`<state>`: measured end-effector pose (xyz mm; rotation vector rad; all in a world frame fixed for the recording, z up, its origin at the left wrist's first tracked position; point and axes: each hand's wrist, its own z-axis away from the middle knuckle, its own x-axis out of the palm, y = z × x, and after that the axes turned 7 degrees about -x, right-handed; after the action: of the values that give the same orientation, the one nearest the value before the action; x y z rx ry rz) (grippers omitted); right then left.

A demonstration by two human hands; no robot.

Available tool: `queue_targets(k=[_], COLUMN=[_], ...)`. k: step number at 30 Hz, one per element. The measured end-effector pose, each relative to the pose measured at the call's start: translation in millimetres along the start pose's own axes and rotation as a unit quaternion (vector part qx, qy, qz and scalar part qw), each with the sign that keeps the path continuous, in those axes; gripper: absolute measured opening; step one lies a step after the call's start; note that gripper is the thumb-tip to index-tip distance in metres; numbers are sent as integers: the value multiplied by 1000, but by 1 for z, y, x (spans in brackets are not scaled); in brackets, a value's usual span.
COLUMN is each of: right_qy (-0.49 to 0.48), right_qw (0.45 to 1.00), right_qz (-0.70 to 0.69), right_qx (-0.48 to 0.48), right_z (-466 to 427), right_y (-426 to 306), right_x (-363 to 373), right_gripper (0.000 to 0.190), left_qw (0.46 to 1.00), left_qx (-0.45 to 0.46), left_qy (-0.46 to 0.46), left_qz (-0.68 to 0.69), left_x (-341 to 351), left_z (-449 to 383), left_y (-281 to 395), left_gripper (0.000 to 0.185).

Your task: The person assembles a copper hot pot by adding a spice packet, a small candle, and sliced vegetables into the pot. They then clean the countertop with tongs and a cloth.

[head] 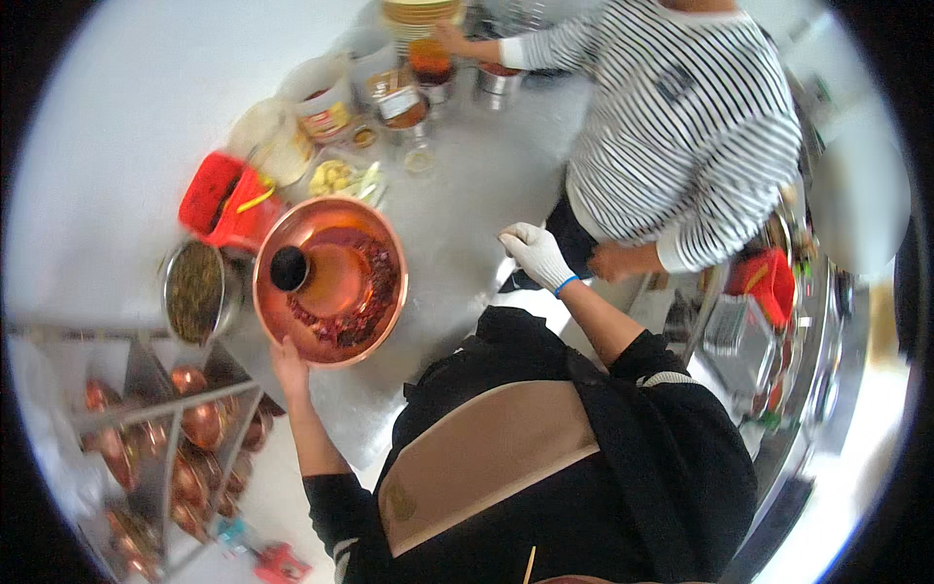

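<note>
A copper hot pot (392, 292) with a central chimney stands on the steel worktop, dark red pieces lying in a ring around the chimney. My left hand (292, 365) is bare and grips its near rim. Over the worktop's right side is my right hand (531, 252) in a white knit glove with a blue cuff edge; its fingers are curled, with nothing visible in them. Just beyond the pot sits a bag of pale yellow pieces (332, 177). Left of the pot stands a metal bowl of greenish-brown food (195, 292).
A red plastic container (241, 212) and several tubs and jars line the far left edge. A co-worker in a striped top (678, 109) stands at the right, one hand by stacked plates (422, 14). Copper pots fill a rack (175, 431) at lower left.
</note>
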<state>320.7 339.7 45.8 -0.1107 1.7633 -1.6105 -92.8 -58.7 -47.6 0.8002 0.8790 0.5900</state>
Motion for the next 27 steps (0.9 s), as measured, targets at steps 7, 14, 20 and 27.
queue_targets(k=[7,14,20,27], right_qy=[103,118,143,82], right_qw=[990,987,987,993], right_qz=[61,28,37,-19], right_qx=[81,109,64,86], right_z=[90,108,94,49], right_y=[66,96,126,140], right_x=[-41,-44,-28,-28], right_gripper=[40,46,40,31], left_qw=[971,993,960,981], left_qx=[120,23,66,15], left_qy=[-43,-57,63,101], left_qz=[-202,-99,-263,-162], left_x=[-44,-70,-87,-40], left_z=[-34,-46,-70,12], left_y=[5,29,0,-2], left_gripper=[63,73,67,60])
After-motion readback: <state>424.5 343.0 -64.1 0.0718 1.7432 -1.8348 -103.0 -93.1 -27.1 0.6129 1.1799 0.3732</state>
